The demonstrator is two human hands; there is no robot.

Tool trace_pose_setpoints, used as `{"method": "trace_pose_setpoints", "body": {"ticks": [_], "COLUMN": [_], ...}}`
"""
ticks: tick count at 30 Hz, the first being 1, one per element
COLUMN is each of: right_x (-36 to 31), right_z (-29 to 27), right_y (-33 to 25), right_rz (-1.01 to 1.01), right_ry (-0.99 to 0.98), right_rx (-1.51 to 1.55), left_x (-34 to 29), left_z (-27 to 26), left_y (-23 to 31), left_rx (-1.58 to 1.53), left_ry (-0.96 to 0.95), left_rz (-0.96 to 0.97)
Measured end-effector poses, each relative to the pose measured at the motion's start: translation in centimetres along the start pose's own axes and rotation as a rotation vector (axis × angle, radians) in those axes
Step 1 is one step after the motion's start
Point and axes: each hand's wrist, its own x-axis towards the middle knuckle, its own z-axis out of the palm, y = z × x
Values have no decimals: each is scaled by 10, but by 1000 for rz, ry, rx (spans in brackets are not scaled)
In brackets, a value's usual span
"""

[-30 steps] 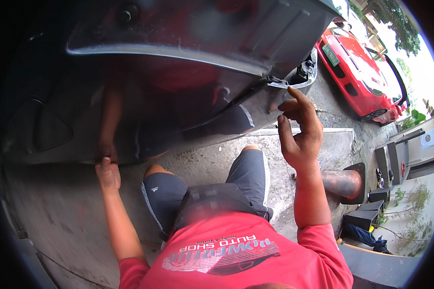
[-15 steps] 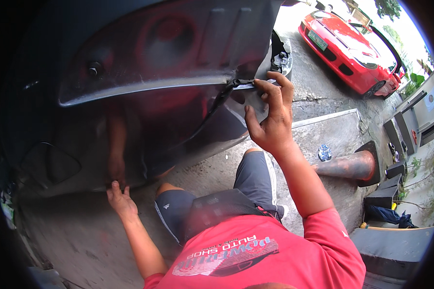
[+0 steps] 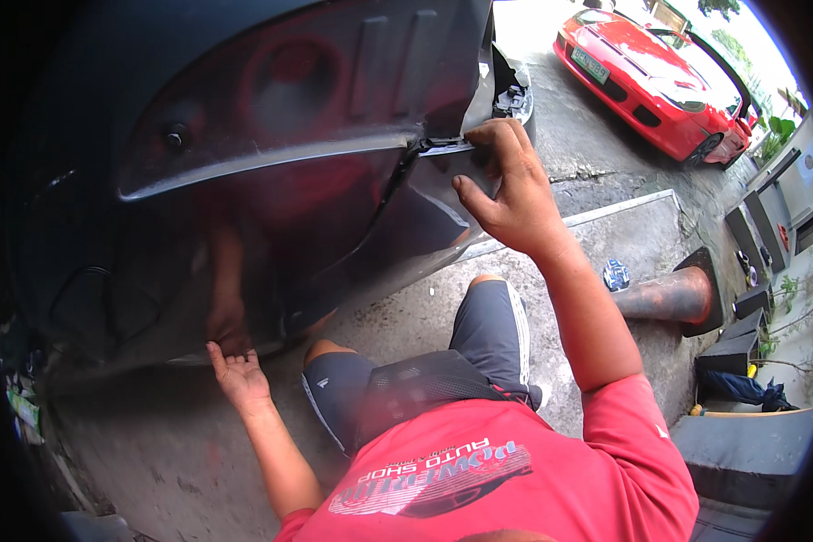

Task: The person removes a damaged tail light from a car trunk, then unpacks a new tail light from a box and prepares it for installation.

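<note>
Rough grey concrete ground (image 3: 154, 452) fills the scene outdoors, with a person in a red printed shirt and dark shorts kneeling on it. At far left, a large glossy dark car body panel (image 3: 271, 181) curves overhead, mirroring the person. The left hand (image 3: 237, 375) presses palm-up under the panel's lower edge, fingers together and lightly curled against it. Further right, the right hand (image 3: 506, 185) grips the panel's upper right corner, fingers clamped over the edge with the thumb spread below. Beyond it lies a rusty orange traffic cone (image 3: 664, 296) on its side, and a shiny red car (image 3: 659, 77) is parked at top right.
</note>
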Motion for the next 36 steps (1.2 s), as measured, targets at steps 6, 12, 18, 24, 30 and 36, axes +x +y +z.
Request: {"method": "trace_pose_setpoints", "body": {"ticks": [6, 12, 18, 24, 30, 36], "right_x": [6, 12, 14, 17, 9, 7], "right_z": [-12, -12, -11, -3, 1, 5], "right_y": [-1, -5, -8, -12, -10, -4], "right_rz": [102, 88, 90, 115, 74, 57], "right_ry": [-117, -135, -109, -142, -104, -110], "right_rx": [23, -32, -84, -97, -127, -159], "left_x": [-27, -20, -74, -13, -30, -61], "left_z": [13, -3, -16, -9, 3, 34], "left_y": [9, 16, 18, 31, 45, 53], "left_rx": [48, 57, 287, 520, 1059, 1336], "left_ry": [22, -38, -54, -258, -409, -482], "left_rz": [-1, -22, 90, 227, 645, 895]}}
